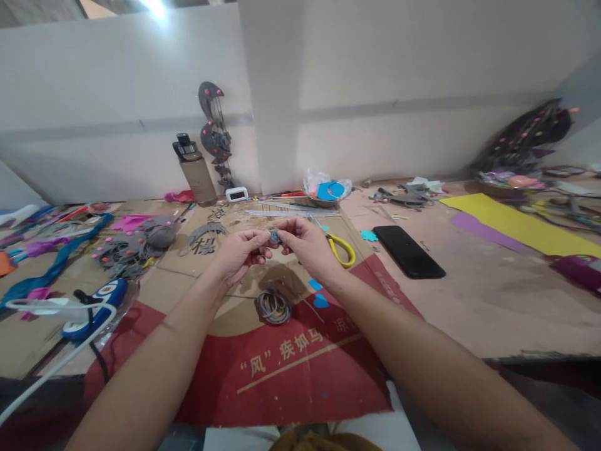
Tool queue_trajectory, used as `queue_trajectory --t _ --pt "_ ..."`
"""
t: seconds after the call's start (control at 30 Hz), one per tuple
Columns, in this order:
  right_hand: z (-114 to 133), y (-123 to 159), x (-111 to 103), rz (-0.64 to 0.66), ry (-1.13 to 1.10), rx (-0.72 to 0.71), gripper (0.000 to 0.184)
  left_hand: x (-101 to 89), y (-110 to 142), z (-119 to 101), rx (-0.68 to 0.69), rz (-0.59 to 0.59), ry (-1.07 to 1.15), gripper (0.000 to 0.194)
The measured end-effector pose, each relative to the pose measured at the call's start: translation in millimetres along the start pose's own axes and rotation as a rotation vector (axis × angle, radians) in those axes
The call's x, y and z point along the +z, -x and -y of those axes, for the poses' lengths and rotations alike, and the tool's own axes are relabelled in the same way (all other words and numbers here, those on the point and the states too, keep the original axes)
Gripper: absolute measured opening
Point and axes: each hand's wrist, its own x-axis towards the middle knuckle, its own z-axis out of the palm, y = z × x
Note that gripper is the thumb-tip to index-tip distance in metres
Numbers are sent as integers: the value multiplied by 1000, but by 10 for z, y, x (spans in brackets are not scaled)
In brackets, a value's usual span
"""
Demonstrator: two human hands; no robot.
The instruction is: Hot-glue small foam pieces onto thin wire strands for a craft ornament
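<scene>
Both hands meet above the cardboard sheet, pinching a small grey piece with a bit of blue [274, 237]; its exact kind is too small to make out. My left hand [245, 252] grips it from the left between thumb and forefinger. From the right, my right hand [303, 245] holds it the same way. A coil of grey cord [274, 307] lies on the cardboard just below them. Yellow-handled scissors [342, 250] rest beside my right hand, their blades partly hidden. Blue paper cut-outs [320, 301] lie near my right wrist.
Red-printed cardboard [300, 382] covers the table's middle. A black phone [408, 252] lies right, near yellow sheets [521, 222]. A bottle [197, 175], small white clock [236, 195] and bowl [327, 191] stand behind. Left are grey pieces with pink beads [134, 247] and a power strip [96, 307].
</scene>
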Motion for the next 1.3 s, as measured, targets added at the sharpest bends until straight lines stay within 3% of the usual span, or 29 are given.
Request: queue_trajectory --t 0.33,0.63,0.83,1.03,1.3 --pt "25 15 1 12 69 10 12 8 -29 50 -13 -39 43 18" --pt "52 49 3 -18 216 -188 19 -47 -56 62 -21 -67 29 21" --pt "-6 21 12 30 192 -104 16 -11 -42 33 -23 -20 62 22" --pt "-23 17 7 0 179 -102 14 14 -20 -13 -53 -21 117 38" --pt "-7 18 7 5 76 -18 15 -34 -51 66 24 91 17 21"
